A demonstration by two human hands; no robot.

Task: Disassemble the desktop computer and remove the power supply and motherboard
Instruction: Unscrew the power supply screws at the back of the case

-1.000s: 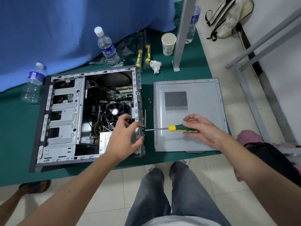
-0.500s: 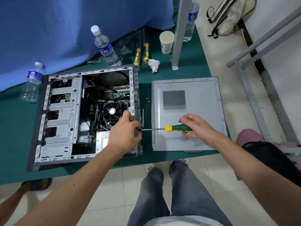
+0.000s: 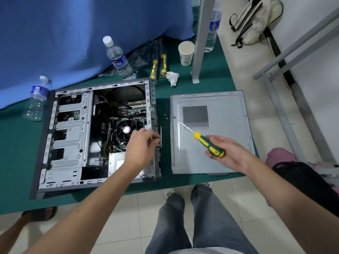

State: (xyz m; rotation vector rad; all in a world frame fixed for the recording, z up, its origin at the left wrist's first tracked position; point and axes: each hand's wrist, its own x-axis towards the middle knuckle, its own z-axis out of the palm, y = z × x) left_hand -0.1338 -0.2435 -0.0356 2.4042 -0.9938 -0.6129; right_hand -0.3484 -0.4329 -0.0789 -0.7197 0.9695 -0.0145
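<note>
The open computer case [image 3: 69, 143] lies on its side on the green table [image 3: 14, 162]. Inside it I see the motherboard [image 3: 132, 110] with its CPU fan [image 3: 126, 129]. The silver power supply [image 3: 115, 162] sits at the near right corner, partly under my arm. My left hand [image 3: 141, 147] rests at the case's rear panel [image 3: 154, 116], fingertips pinched at its edge; what they pinch is too small to tell. My right hand [image 3: 227, 153] grips a green and yellow screwdriver [image 3: 207, 143] above the removed side panel [image 3: 220, 153], its tip pointing up and left.
Two water bottles [image 3: 119, 59] [image 3: 37, 99] stand by the blue cloth [image 3: 73, 33]. Two more screwdrivers [image 3: 158, 66], a crumpled tissue [image 3: 172, 77], a paper cup [image 3: 186, 53] and a grey post [image 3: 201, 39] are at the back. Small screws [image 3: 165, 116] lie between case and panel. Another person's foot [image 3: 38, 213] is under the table.
My right hand has drawn the screwdriver away from the case's rear panel and swung it up over the side panel. My left hand stays at the rear edge.
</note>
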